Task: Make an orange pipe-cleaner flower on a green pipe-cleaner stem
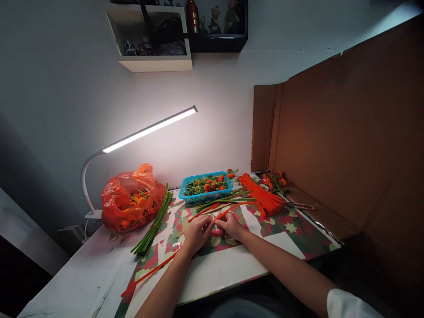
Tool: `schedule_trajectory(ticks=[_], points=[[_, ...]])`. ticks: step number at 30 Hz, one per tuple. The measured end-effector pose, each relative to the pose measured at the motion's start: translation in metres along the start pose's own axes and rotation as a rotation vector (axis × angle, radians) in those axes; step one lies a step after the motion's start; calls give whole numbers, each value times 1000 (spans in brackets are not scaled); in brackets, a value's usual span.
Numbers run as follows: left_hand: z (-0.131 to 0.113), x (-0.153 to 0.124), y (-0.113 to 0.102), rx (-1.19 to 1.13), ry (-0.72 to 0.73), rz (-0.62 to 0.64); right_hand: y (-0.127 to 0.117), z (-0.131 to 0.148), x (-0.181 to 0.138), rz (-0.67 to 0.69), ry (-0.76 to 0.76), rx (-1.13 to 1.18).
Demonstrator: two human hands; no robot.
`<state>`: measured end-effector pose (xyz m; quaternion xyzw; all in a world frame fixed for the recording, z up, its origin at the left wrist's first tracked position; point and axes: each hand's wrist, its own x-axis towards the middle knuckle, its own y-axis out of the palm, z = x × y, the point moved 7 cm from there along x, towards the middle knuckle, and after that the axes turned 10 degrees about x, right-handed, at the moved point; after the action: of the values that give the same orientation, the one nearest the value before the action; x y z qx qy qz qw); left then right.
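Observation:
My left hand [198,232] and my right hand [229,224] meet over the table, fingertips pinched close together on an orange pipe cleaner [236,205]. One length of it arcs from the fingers up to the right. Another orange pipe cleaner length [149,274] slants toward the front left, passing behind my left forearm; whether the two are one piece is hidden. Just beyond my hands lie loose green stems [228,197]. A thick bundle of orange pipe cleaners [263,194] rests to the right of them. Some round object under my fingers is mostly covered.
A blue basket [188,200] holds orange flowers with green leaves. Left of it are a bundle of green stems [153,227] and an orange plastic bag [115,212]. Scissors [303,206] and more orange flowers [276,180] lie right, beside a cardboard wall [338,132]. A lamp [149,130] hangs over the left.

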<state>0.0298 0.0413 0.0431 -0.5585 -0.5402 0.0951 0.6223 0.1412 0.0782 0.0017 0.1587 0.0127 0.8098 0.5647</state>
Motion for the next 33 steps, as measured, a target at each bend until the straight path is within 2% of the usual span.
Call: schedule_trajectory(ticks=[14,25,33], points=[[0,1,1,3,6,3,0,-3,0,11,17,0],[-2,1,-3,-23,8,-7,0,-2,1,24,-37,18],[-3,1,-2,-34,7,1,3,4,-2,11,13,5]])
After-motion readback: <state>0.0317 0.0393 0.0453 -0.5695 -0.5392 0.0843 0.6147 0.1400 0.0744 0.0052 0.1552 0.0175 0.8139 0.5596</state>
